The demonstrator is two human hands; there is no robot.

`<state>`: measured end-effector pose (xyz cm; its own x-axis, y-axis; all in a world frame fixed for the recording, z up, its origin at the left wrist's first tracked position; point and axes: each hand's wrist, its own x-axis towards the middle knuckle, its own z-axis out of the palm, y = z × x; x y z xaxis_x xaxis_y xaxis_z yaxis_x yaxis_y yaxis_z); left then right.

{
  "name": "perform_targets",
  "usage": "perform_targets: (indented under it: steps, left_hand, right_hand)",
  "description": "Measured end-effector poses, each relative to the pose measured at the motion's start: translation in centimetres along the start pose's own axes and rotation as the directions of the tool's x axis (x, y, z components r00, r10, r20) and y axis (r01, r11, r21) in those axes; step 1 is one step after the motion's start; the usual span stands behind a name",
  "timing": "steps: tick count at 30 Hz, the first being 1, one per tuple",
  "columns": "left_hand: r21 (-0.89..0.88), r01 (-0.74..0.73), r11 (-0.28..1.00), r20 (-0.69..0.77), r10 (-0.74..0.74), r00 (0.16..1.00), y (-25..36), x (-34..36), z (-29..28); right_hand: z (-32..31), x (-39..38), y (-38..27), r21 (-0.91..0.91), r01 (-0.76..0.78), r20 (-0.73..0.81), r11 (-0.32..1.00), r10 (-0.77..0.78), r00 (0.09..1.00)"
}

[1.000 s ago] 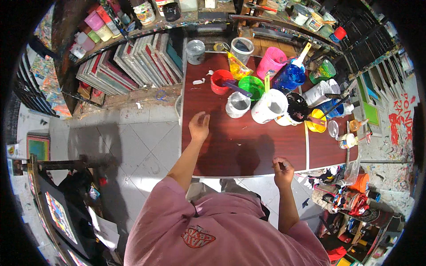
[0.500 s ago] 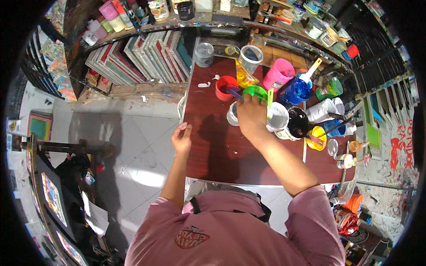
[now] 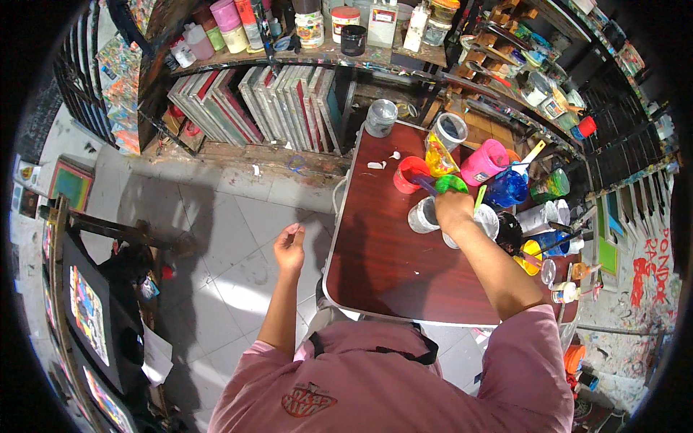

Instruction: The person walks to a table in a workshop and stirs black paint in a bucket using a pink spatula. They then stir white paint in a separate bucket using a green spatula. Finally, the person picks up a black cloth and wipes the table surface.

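Note:
My right hand (image 3: 453, 208) reaches over the red-brown table (image 3: 375, 267), fingers curled down at the green tub (image 3: 449, 181); what they grip is hidden. Around it are a red tub (image 3: 411, 169) with a purple-handled tool, a grey-white tub (image 3: 421, 218), a white container (image 3: 489, 224) with a light-green handle beside it, a blue tub (image 3: 505, 189) and a pink tub (image 3: 482, 162). My left hand (image 3: 290, 249) hangs over the floor left of the table, half curled, fingers apart, holding nothing I can see.
Framed screens (image 3: 274, 108) stand under a shelf of jars (image 3: 352, 42) at the back. A dark rack with printed boards (image 3: 90, 317) is at left. More tubs and a yellow cup (image 3: 530, 256) crowd the table's right side; tiled floor (image 3: 224, 281) lies left of it.
My right hand has risen from the front edge to the green tub. My left hand has moved left and down, off the table. The view has shifted, putting the table further right.

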<state>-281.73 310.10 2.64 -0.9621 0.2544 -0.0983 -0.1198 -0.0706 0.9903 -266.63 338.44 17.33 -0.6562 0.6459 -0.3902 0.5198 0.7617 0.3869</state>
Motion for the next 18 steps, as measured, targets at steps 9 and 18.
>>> perform_targets:
  steps: [9,18]
  left_hand:
    - [-0.026,-0.028,0.999,0.031,0.029,0.999,0.7,2.3,-1.7]
    - [-0.013,0.016,1.000,-0.005,-0.016,1.000,1.2,2.8,-4.0]
  right_hand:
    - [-1.9,0.8,0.1,0.043,-0.056,-0.114,0.997,0.061,0.992]
    - [-2.7,1.6,-1.1,0.304,-0.067,-0.231,0.950,0.141,0.963]
